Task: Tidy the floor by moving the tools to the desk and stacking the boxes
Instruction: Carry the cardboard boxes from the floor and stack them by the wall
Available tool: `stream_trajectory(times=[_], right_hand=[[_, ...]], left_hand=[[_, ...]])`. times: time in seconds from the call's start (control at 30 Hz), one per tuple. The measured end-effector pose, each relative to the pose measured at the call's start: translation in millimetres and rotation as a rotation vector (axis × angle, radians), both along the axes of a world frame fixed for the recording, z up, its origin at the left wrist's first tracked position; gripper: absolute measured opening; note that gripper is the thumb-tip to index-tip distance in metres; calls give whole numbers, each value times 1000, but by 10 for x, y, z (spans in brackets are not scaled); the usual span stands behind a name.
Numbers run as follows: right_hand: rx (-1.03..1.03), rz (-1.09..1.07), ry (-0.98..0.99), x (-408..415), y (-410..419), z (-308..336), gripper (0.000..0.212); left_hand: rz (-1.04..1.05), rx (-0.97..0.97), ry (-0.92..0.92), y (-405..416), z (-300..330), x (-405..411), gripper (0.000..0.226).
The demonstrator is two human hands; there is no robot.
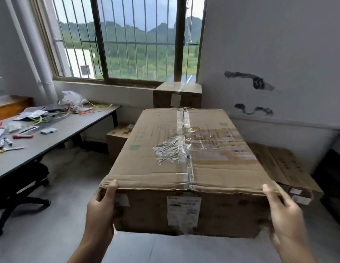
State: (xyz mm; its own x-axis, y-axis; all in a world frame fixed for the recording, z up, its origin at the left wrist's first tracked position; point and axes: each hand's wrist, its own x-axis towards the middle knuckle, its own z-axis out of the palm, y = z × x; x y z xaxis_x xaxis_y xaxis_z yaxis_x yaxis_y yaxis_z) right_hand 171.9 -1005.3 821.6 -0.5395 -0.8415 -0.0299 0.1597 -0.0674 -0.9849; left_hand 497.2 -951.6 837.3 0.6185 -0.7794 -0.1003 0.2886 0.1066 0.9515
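Both hands, left grip [100,207] and right grip [285,211], hold the big box [184,152] up, with more boxes [177,94] far behind and the messy desk [57,133] at left.

Barred window [127,40] shows green hills; white wall [275,44]; grey floor [57,221]

I am holding a large taped cardboard box [184,149] in the air by its near corners, my left hand [102,207] gripping the left corner, my right hand [283,211] the right. The table [57,137], strewn with a red marker [23,136] and wires [83,110], is standing to my left, and more boxes [177,94] are sitting under the window [127,38].
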Motion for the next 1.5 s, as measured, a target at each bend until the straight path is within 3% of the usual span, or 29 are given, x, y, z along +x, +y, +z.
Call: stream_trajectory(times=[0.23, 0.4, 0.57, 0.63, 0.77, 0.93, 1.23, 1.5], right_hand=[[-105, 2, 180, 97, -2134, 682, 53], [-201, 53, 213, 453, -3592, 1262, 81], [-260, 0, 225, 767, -5041, 1599, 85], [-278, -5, 235, 903, -5547, 1694, 81], [-194, -26, 196, 1057, -6602, 1634, 46], [-70, -81, 167, 1153, -7534, 1585, 40], [-48, -38, 181, 1121, -8694, 1714, 33], [-76, 47, 171, 1029, -9157, 1694, 22]], left_hand=[[55, -158, 12, -2073, 458, 127, 11], [-14, -266, -43, -3484, 1021, 523, 13], [-60, -318, -46, -5062, 1349, 916, 12], [-103, -318, -31, -5705, 1409, 1083, 17], [-223, -231, -70, -6901, 1511, 1353, 19], [-353, -146, -202, -8104, 1630, 1459, 26], [-434, -121, -135, -9330, 1597, 1481, 46], [-394, -142, -38, -9742, 1538, 1457, 37]])
